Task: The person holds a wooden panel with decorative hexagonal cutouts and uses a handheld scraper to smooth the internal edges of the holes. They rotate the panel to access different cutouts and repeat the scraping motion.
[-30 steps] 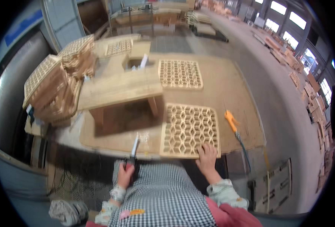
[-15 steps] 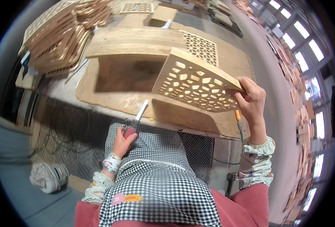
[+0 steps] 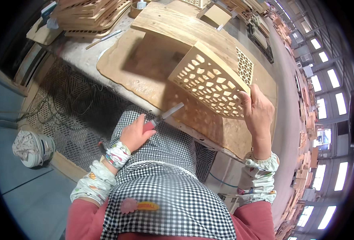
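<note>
My left hand [image 3: 134,135] is closed round the red handle of a hand tool [image 3: 149,125] with a narrow, pale grey blade, held just off the table's front edge. A light wooden panel [image 3: 210,82] full of irregular cut-outs stands tilted over the table. My right hand [image 3: 260,114] grips its right edge, thumb on the near face and fingers behind. Behind the panel and against its upper edge lies a long wooden board [image 3: 177,28] with a honeycomb lattice [image 3: 245,66] at its right end. Whether panel and board are joined I cannot tell.
A brown sheet [image 3: 117,68] covers the worktable. Stacked wooden lattice panels [image 3: 91,16] stand at the far left, near a thin stick [image 3: 104,39]. A white bucket [image 3: 33,150] sits on the floor at left. More wooden pieces [image 3: 259,34] lie beyond the table.
The view has turned, so the table now slants down to the right. The red-handled tool's blade points further right. Both hands keep their grips; the orange-handled tool is out of sight.
</note>
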Available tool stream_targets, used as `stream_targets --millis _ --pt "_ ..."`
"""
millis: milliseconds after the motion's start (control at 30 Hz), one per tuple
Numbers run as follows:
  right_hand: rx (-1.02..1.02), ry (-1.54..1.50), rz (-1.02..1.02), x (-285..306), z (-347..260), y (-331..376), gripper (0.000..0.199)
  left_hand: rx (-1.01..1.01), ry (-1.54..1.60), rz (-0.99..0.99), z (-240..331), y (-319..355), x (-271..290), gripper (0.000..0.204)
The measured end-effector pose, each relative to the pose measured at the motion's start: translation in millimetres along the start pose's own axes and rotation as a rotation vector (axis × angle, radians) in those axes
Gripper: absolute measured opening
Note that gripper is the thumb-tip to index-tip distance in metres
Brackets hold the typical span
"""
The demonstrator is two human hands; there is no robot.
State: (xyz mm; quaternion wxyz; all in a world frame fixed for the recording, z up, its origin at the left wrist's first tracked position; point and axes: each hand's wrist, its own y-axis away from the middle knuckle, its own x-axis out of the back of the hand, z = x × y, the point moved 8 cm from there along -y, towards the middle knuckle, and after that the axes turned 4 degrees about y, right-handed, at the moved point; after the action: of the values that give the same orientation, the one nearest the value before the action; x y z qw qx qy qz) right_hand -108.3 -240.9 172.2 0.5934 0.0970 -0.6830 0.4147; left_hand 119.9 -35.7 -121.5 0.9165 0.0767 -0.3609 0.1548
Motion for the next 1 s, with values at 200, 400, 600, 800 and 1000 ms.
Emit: stream_targets --millis 200,400,600,800,1000 --pt "0.021 0.103 0.023 -1 -30 -1 0.045 -0.084 0.226 0.161 78 26 79 0.07" --pt "0.041 0.182 0.057 4 -41 4 0.046 -0.045 0.056 0.173 116 3 114 0.061" --pt "0.082 0.216 0.081 5 -42 6 0.046 -0.045 -0.076 0.17 135 -13 110 0.054" --pt "0.099 0.195 0.068 3 -37 5 0.047 0.04 -0.186 0.14 145 -27 101 0.042" --pt "0.115 0.158 0.065 3 -28 4 0.05 0.005 -0.223 0.132 154 -31 98 0.042"
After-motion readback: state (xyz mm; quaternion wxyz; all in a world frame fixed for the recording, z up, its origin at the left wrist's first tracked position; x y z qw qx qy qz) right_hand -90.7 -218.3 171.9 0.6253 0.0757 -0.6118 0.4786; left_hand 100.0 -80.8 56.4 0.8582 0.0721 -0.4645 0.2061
